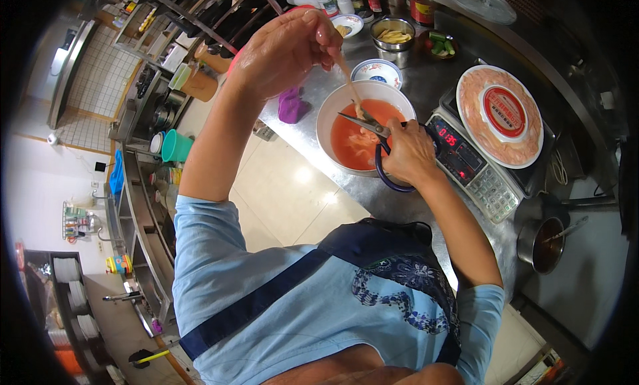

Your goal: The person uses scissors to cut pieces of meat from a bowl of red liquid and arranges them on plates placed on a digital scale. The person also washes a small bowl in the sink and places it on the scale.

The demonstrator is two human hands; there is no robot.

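Note:
My left hand (292, 50) is raised left of a white bowl (324, 130), pinching the upper end of a long, thin pale strip of raw meat (352, 85). The strip hangs down towards the bowl, which holds reddish liquid and more pale pieces (363, 143). Over the bowl's right side, my right hand (409, 150) grips dark-handled scissors (369, 125). The scissors' blades are spread around the strip's lower part. Whether they touch it I cannot tell.
Right of the bowl, a digital scale (474, 165) bears a round plate of pale raw meat (472, 105). Behind stand a patterned dish (378, 73), a metal bowl of yellowish strips (394, 35) and a bowl of green vegetable pieces (439, 44). A purple cloth (292, 105) lies at the steel counter's edge.

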